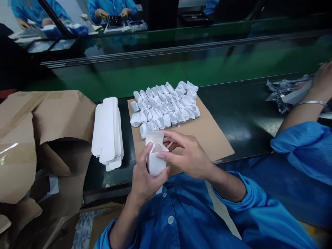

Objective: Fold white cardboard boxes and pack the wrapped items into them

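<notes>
I read my left hand [147,180] as closed round the box [155,164], holding it upright so my right hand [192,157] can pinch its open top flap, with wrapped pieces [166,103] just beyond the grip and flat blanks [107,131] to its left.

Bright overhead light — glossy glare, warped edges.

From the box [155,163], twelve o'clock is blocked by packets [166,103], ten by flat cartons [107,131]; cardboard [207,136] at two is left free.
</notes>
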`<act>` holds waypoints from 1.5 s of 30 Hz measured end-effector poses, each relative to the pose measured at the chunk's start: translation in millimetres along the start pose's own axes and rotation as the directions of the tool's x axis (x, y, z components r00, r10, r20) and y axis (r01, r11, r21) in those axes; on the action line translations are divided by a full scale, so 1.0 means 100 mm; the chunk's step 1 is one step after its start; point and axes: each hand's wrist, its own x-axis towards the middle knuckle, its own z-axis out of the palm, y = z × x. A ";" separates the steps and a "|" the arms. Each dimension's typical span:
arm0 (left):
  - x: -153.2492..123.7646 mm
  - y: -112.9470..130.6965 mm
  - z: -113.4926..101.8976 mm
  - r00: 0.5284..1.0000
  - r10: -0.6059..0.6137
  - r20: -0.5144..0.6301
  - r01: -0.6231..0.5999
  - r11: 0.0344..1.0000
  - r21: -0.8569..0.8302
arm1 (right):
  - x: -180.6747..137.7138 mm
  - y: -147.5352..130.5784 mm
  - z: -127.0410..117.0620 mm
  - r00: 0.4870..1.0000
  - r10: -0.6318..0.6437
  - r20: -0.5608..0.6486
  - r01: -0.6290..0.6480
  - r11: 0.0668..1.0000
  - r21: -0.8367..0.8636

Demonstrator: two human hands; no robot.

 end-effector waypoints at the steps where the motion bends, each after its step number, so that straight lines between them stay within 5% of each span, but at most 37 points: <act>1: 0.00 -0.01 -0.01 1.000 0.008 0.000 -0.008 1.000 0.005 | -0.02 0.02 0.02 1.000 -0.004 0.012 0.004 1.000 -0.008; 5: 0.03 0.00 -0.07 0.999 -0.004 0.035 0.004 1.000 0.004 | -0.01 0.13 -0.05 0.995 -0.014 0.099 -0.017 0.954 0.299; 9: 0.06 0.08 -0.13 0.994 0.035 0.099 -0.031 0.998 -0.046 | 0.05 0.20 -0.08 0.998 -0.045 0.050 0.016 0.883 0.469; 24: 0.02 0.13 -0.14 0.977 0.193 0.089 -0.176 0.970 -0.166 | 0.04 0.22 -0.03 0.976 0.000 0.218 -0.114 0.852 0.511; 29: 0.01 0.12 -0.12 0.988 0.125 0.090 -0.114 0.987 -0.113 | -0.07 0.19 -0.01 0.996 -0.066 0.062 0.050 0.973 0.227; 33: -0.06 0.11 -0.07 0.996 0.079 0.032 -0.075 0.992 -0.100 | -0.13 0.17 -0.01 0.975 -0.199 0.095 0.161 0.937 0.310; 40: -0.10 0.16 -0.11 0.997 -0.054 0.061 0.056 0.998 -0.033 | -0.12 0.15 0.01 0.989 -0.016 0.149 -0.038 0.935 0.353; 45: -0.07 0.19 -0.17 0.997 -0.009 0.076 -0.005 0.985 0.172 | -0.15 0.15 0.07 0.996 0.057 0.074 -0.083 0.907 0.413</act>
